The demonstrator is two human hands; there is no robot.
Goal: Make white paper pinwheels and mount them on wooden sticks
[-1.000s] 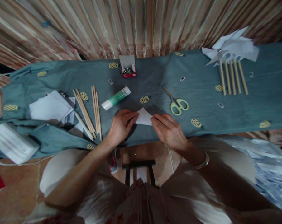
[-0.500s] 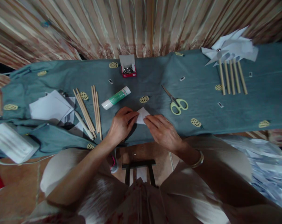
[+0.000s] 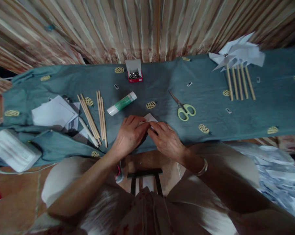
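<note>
A small white piece of folded paper (image 3: 150, 117) lies on the cloth in front of me, mostly covered by my fingers. From the left, my left hand (image 3: 132, 133) has its fingers closed on the paper, thumb and fingertips near the middle. My right hand (image 3: 165, 137) presses on the paper's right side with bent fingers, and its tips almost meet those of the left. Just beyond the left hand is a green and white glue stick (image 3: 123, 103). Scissors (image 3: 185, 111) with light green handles rest to the right of my right hand.
Wooden sticks (image 3: 90, 120) and a stack of white paper sheets (image 3: 54, 114) lie left. An open red box of metal pins (image 3: 135, 75) stands at the back. Paper pinwheels on sticks (image 3: 240, 54) lie far right. A white box-shaped pack (image 3: 15, 151) sits at the left edge.
Both hands have moved closer together over the paper, covering more of it. The thumbs now nearly meet at its middle. The camera view has shifted slightly.
</note>
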